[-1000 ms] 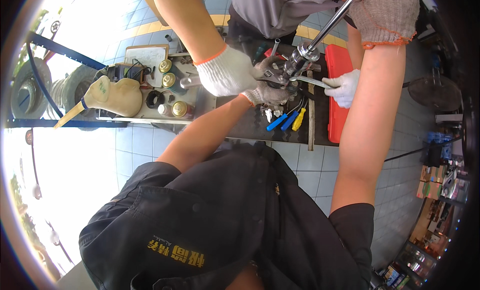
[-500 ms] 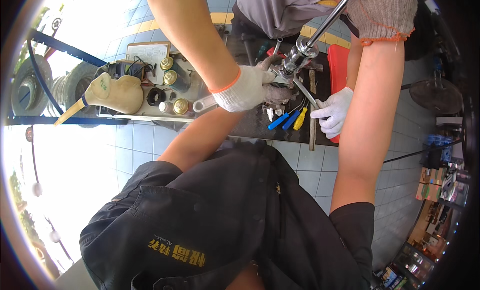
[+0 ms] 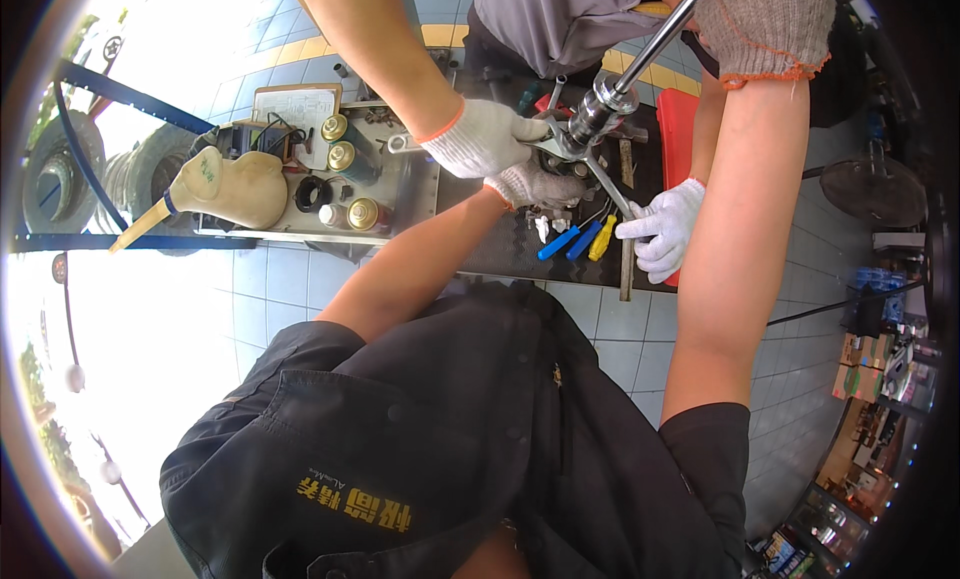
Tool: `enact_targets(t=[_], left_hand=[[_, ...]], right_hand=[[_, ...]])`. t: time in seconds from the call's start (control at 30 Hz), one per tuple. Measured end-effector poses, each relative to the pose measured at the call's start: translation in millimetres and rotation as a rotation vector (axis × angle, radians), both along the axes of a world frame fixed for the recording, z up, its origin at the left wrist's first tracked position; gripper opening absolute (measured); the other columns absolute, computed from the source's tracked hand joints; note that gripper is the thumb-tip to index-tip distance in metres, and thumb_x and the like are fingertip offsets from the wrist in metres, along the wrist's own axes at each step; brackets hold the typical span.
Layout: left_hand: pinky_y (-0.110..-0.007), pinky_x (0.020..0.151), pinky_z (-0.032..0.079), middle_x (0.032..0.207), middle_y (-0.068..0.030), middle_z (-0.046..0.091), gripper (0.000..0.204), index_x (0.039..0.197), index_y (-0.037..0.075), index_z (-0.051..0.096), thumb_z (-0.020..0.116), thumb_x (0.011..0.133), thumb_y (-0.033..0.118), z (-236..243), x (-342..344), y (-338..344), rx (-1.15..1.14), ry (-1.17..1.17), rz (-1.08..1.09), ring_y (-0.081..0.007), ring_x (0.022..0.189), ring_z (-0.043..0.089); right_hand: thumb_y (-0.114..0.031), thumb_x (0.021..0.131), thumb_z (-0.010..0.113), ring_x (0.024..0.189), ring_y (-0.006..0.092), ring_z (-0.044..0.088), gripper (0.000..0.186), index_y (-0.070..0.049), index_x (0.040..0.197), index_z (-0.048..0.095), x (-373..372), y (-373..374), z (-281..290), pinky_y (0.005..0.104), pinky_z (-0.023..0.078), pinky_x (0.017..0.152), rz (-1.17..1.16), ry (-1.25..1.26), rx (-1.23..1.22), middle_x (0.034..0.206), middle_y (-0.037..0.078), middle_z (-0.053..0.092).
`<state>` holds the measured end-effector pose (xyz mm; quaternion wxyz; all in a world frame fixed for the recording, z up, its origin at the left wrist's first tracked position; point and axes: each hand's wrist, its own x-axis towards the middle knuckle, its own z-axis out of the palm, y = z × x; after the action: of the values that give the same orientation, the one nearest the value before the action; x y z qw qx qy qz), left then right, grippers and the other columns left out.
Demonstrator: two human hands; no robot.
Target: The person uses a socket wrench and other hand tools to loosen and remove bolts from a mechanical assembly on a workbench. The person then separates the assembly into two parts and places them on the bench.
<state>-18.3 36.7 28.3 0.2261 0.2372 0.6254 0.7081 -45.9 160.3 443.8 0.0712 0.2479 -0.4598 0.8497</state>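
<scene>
A chrome rod with a thick metal cylinder [image 3: 598, 107] stands tilted over the bench. My right hand [image 3: 765, 27], in a grey-brown knit glove, is closed at the rod's upper end; its fingers are partly out of frame. Lower down, my left hand [image 3: 540, 185], gloved alike, is closed round the metal fitting [image 3: 573, 169] under the cylinder. Two white-gloved hands of a co-worker, one at left [image 3: 482, 139] and one at right [image 3: 662, 231], hold wrenches at the cylinder's base. The right-hand wrench [image 3: 606, 185] slants toward me; the left one's ring end [image 3: 402, 143] sticks out past the glove.
On the dark mat lie blue screwdrivers [image 3: 557, 243] and a yellow one [image 3: 602, 238]. To the left, a metal tray [image 3: 412, 204] adjoins spray cans [image 3: 342, 156], a clipboard [image 3: 297, 104] and a cream jug [image 3: 228, 187]. A red case [image 3: 676, 129] borders the bench at right.
The co-worker's left-side hand has swung its wrench away from me, uncovering more of my left hand. My right hand and the chrome rod have hardly moved.
</scene>
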Motion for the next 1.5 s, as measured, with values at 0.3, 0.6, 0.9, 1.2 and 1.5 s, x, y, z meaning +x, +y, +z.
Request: enact_targets(t=[0.3, 0.6, 0.9, 1.2, 1.5], left_hand=[[-0.046, 0.102, 0.062, 0.119, -0.0045, 0.077, 0.038, 0.131, 0.013, 0.072, 0.077, 0.103, 0.038, -41, -17, 8, 0.326, -0.369, -0.009, -0.0217, 0.112, 0.072], [-0.049, 0.119, 0.060, 0.136, -0.0214, 0.081, 0.122, 0.157, 0.001, 0.066, 0.106, 0.056, 0.054, 66, 26, -12, -0.249, 0.161, 0.540, -0.0391, 0.128, 0.079], [-0.051, 0.124, 0.058, 0.147, -0.0253, 0.077, 0.129, 0.163, 0.003, 0.062, 0.107, 0.053, 0.055, 56, 23, -6, -0.365, 0.199, 0.603, -0.0422, 0.141, 0.074], [-0.047, 0.124, 0.057, 0.149, -0.0235, 0.075, 0.123, 0.164, -0.002, 0.058, 0.108, 0.065, 0.051, 62, 23, -5, -0.438, 0.291, 0.563, -0.0361, 0.141, 0.074], [-0.051, 0.123, 0.059, 0.144, -0.0235, 0.078, 0.121, 0.161, 0.006, 0.065, 0.106, 0.056, 0.049, 66, 26, -4, -0.361, 0.251, 0.597, -0.0423, 0.138, 0.075]], right_hand=[[-0.035, 0.111, 0.086, 0.045, 0.0047, 0.032, 0.032, -0.016, 0.091, 0.069, 19, -18, 9, 0.0270, 0.021, 0.043, -0.089, 0.002, 0.023, 0.063, -0.011, 0.045], [-0.039, 0.111, 0.085, 0.046, 0.0046, 0.032, 0.033, -0.021, 0.088, 0.069, 29, -18, -4, 0.0286, 0.020, 0.044, -0.254, 0.198, 0.179, 0.064, -0.013, 0.045], [-0.041, 0.110, 0.085, 0.047, 0.0036, 0.029, 0.030, -0.020, 0.091, 0.074, -13, 9, 4, 0.0276, 0.018, 0.046, 0.216, -0.239, -0.025, 0.065, -0.014, 0.043], [-0.038, 0.111, 0.085, 0.046, 0.0033, 0.029, 0.024, -0.020, 0.098, 0.076, 26, 3, -4, 0.0271, 0.018, 0.045, -0.328, 0.025, 0.092, 0.064, -0.015, 0.041], [-0.039, 0.111, 0.085, 0.045, 0.0041, 0.029, 0.037, -0.023, 0.083, 0.068, 32, 8, -7, 0.0274, 0.018, 0.045, -0.385, 0.043, 0.120, 0.063, -0.014, 0.040]])
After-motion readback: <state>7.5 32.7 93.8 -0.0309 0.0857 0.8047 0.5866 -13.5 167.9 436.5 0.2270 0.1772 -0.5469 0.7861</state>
